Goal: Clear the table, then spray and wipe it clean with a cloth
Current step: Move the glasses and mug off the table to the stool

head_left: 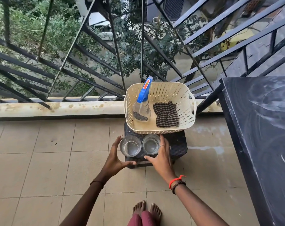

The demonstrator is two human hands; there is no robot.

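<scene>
Cupping L glass [130,145] w/ L hand [114,154], R glass [151,144] w/ R hand [162,154], on dark stool [177,144]. Spread, bent fingers; can't tell if gripping or let go. Just behind, on same stool: basket [185,110] w/ spray bottle [141,108] & cloth [166,115] inside, side by side. At right: black table [261,128], smeared white.

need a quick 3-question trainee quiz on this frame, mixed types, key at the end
1. Multiple choice: what lies in the basket beside the spray bottle? A sponge; B checked cloth; C brush.
2. True or false: the left glass and the right glass stand on the dark stool, in front of the basket.
3. Fill in: the black table has pale ____ on its top.
Key: 1 B; 2 true; 3 streaks.
</scene>
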